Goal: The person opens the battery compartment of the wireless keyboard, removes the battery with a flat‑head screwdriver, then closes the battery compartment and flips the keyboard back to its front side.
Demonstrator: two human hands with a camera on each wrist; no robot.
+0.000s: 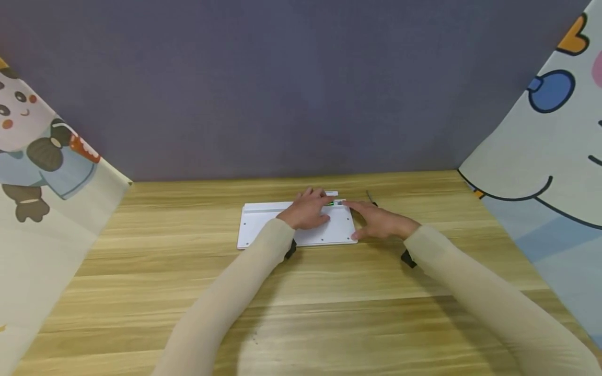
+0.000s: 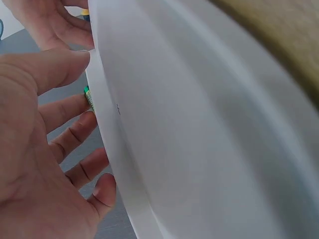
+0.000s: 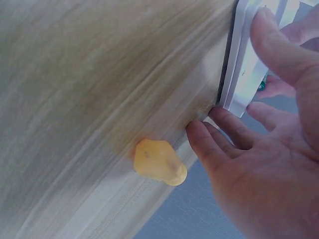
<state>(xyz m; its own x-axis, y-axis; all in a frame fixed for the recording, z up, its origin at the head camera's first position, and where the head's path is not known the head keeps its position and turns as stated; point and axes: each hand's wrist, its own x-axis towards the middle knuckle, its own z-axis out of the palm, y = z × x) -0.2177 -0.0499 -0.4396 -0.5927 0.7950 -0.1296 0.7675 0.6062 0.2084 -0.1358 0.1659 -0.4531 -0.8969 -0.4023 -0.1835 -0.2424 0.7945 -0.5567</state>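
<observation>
While the left hand (image 1: 305, 211) touches a flat white board (image 1: 336, 227), grip apart, right hand (image 1: 380, 222) touching its edge, grip apart, wood-grain surface (image 1: 338, 308) beneath.

Left hand (image 1: 308, 210), right hand (image 1: 382, 223) bare; long plain beige sleeves (image 1: 230, 296), small black piece (image 1: 408, 259) beneath each.

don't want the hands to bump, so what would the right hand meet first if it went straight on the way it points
Most likely the right end of the white panel, which the right hand is at or touching; beyond that, the left hand lies over the panel, though depth is unclear.
</observation>
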